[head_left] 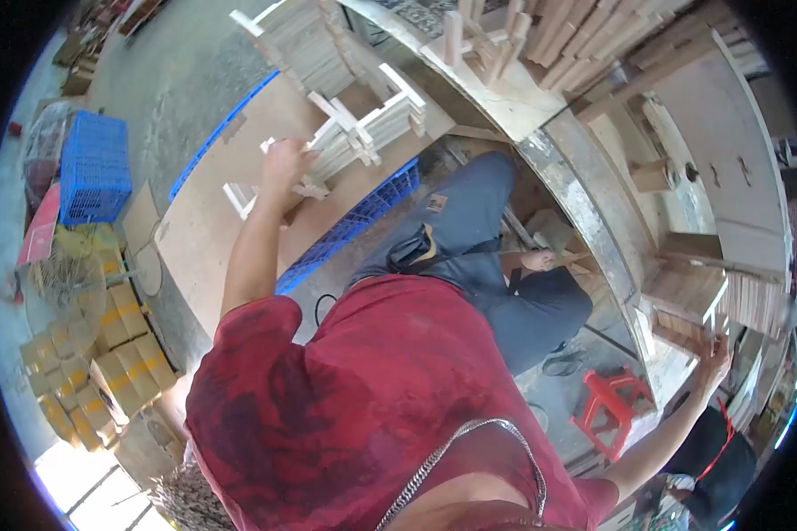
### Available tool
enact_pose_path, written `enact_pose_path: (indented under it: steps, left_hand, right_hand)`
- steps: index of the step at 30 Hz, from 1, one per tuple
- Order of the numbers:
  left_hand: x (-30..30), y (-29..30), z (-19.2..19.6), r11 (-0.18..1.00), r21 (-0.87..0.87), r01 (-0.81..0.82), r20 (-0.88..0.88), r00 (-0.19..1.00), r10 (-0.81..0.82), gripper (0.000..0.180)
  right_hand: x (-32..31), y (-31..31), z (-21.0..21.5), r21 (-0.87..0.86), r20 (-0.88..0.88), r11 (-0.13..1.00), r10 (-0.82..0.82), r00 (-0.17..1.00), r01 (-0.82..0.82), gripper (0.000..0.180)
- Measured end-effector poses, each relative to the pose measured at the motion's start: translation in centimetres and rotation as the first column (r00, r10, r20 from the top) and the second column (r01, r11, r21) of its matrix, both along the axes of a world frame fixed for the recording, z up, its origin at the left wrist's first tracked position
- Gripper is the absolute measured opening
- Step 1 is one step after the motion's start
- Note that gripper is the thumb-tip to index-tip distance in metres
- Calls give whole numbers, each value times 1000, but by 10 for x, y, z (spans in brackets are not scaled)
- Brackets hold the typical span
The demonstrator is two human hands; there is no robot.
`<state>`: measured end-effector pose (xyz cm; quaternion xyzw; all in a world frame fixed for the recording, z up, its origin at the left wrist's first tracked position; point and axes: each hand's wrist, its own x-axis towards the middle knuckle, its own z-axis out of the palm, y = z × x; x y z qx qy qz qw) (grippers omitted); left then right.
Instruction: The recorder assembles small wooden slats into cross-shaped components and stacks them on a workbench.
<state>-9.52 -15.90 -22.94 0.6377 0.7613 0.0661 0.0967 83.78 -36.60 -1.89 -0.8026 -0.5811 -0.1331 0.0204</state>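
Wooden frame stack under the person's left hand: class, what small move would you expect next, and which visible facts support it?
Probably lifting one white frame piece off the stack. The left hand is stretched out and resting on the pile of frames on the board, fingers curled over a piece's edge. The right hand is far off, touching wood blocks at the bench. Whether the left grip is closed cannot be told.

One head-worn fisheye view looks steeply down over the person's red shirt [372,398], close, toward the curved bench [505,97] ahead.
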Motion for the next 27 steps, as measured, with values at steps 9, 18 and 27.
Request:
enact_pose_path:
  steps: [9, 18, 27]
  left_hand:
    - [-8, 23, 2, 980, 71, 186, 97, 977, -192, 31]
    - [26, 8, 18, 959, 70, 274, -242, 938, -250, 29]
    - [134, -30, 135, 969, 246, 36, 804, 551, -225, 21]
  right_hand:
    - [-123, -38, 15, 415, -651, 856, 42, 758, 309, 34]
    - [-314, 17, -41, 253, -729, 962, 120, 673, 104, 27]
    - [-356, 59, -96, 107, -994, 993, 107, -18, 42, 20]
